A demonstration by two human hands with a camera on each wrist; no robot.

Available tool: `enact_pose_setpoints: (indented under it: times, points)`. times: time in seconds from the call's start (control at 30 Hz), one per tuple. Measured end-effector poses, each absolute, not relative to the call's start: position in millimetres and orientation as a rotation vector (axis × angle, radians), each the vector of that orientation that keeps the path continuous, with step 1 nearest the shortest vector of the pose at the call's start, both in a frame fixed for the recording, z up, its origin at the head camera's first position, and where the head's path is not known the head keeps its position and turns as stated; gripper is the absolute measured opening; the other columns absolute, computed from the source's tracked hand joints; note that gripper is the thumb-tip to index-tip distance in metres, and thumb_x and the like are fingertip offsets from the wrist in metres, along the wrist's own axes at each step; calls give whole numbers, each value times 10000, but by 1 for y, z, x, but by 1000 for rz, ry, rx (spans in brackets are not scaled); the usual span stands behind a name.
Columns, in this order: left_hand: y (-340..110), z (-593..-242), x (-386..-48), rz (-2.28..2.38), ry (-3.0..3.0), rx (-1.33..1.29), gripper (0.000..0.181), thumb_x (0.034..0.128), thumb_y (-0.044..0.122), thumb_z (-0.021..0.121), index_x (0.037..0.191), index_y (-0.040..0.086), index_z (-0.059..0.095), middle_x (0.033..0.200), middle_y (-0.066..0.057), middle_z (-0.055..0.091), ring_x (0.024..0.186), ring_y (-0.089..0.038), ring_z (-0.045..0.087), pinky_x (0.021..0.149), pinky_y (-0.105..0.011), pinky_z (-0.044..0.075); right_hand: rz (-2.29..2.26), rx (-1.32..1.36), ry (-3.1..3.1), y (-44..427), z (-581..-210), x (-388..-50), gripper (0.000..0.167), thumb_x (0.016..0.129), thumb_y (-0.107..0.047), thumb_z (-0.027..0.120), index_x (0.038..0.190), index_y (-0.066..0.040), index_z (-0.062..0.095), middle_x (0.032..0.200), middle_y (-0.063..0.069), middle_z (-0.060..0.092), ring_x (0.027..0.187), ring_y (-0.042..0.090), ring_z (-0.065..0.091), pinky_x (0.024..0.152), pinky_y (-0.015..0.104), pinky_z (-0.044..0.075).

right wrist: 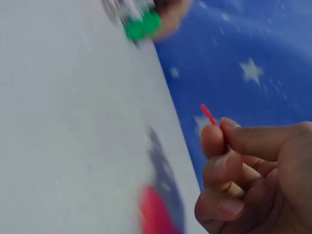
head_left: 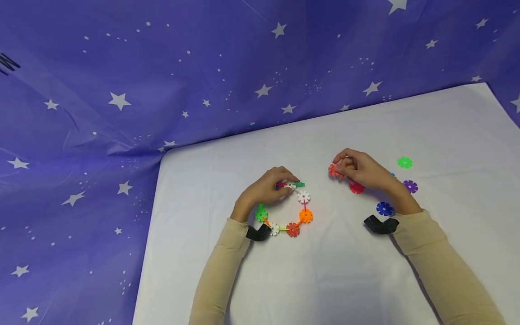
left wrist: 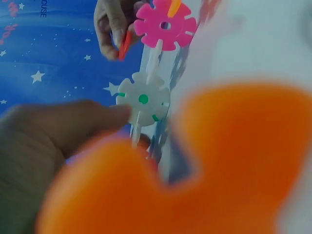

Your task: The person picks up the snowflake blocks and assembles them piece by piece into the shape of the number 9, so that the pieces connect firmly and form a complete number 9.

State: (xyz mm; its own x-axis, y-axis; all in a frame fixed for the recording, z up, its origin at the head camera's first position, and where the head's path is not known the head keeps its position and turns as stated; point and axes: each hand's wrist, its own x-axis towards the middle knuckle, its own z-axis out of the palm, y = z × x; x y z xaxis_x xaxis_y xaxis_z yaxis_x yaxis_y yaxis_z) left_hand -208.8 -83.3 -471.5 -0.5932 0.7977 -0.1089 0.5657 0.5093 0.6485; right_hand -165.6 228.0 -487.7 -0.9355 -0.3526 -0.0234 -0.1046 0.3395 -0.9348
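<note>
Notched plastic discs are joined edge to edge in a ring, with an orange disc (head_left: 306, 215), a red disc (head_left: 292, 229) and a green disc (head_left: 261, 214) among them. At the ring's far side the left hand (head_left: 266, 186) pinches a white disc (left wrist: 143, 99) between thumb and fingers; a green disc (head_left: 299, 184) sticks out beside it. Off to the right, the right hand (head_left: 363, 170) holds a loose red disc (head_left: 334, 170) above the table, apart from the ring. In the right wrist view this disc (right wrist: 208, 114) shows edge-on between thumb and forefinger.
Loose discs lie on the white table (head_left: 325, 280) around the right forearm: red (head_left: 357, 188), light green (head_left: 405, 163), purple (head_left: 410, 186), dark blue (head_left: 384, 208), plus a mostly hidden light-blue one. A purple star-patterned cloth (head_left: 227, 67) hangs behind. Black bands sit at both wrists.
</note>
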Motion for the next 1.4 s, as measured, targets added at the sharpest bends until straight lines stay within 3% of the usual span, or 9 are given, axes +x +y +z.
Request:
enact_pose_setpoints:
  times: [0.13,0.37,0.9,1.17,1.4]
  points:
    - [-85,-473,-208,786,2377,1143,325,918,218,697,1224,108,682,1206,-45,651,1158,-201,554,1059,-375,401,-1683,-407,2234,200,-496,-165,233,973,-39,570,1179,58,524,826,217,636,498,214,523,467,272,449]
    - [-83,-474,-210,807,2384,1112,318,912,219,706,1211,112,688,1167,-35,654,1098,-165,581,1015,-321,444,-1673,-376,2140,181,-507,-162,245,994,-87,552,1203,32,511,821,203,649,434,202,494,363,254,373]
    - [-81,-481,-212,866,2387,1129,299,880,215,743,1162,122,712,1127,-15,666,1068,-137,595,999,-285,451,-1730,-371,2077,176,-509,-161,261,997,-52,528,1240,41,509,883,216,675,469,208,556,403,316,469]
    - [-80,-487,-212,981,2417,1070,363,818,201,800,1156,100,716,1071,-19,705,905,-117,600,835,-225,483,-1790,-348,2063,170,-513,-159,272,974,5,532,1236,80,520,858,235,658,480,212,580,455,328,513]
    - [-80,-490,-213,1018,2394,1096,307,831,173,784,1122,85,740,1088,-37,730,986,-119,655,876,-212,505,-1889,-231,2026,162,-513,-157,273,956,34,543,1215,120,547,881,270,636,617,209,682,616,350,586]
